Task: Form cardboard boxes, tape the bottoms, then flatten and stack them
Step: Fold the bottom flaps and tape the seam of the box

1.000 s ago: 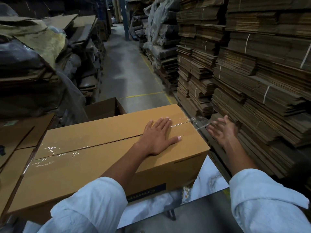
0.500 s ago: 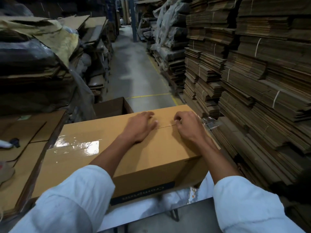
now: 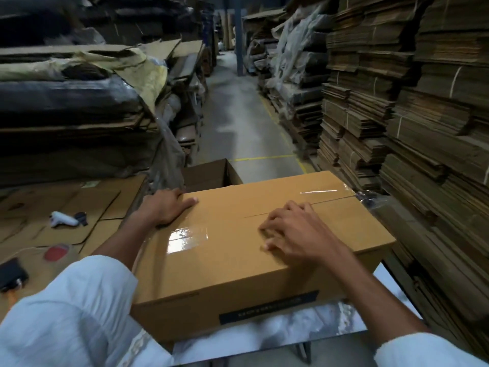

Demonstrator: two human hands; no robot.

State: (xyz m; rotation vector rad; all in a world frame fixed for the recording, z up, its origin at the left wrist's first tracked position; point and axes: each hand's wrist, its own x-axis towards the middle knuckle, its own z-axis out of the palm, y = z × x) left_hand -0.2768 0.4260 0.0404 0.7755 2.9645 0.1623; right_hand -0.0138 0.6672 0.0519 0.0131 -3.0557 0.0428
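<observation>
A formed brown cardboard box lies on the white table in front of me. Clear tape runs along its top seam, and a loose end hangs off the far right corner. My left hand rests on the box's far left corner with its fingers over the edge. Near the middle of the seam, my right hand presses on the top with bent fingers.
Flat cardboard sheets lie to the left with a white tool, a red object and a black object on them. An open box stands behind. Tall stacks of flattened boxes line the right; an aisle runs ahead.
My left hand slid from the middle of the seam to the far left corner. My right hand moved left along the taped seam. The view swung left.
</observation>
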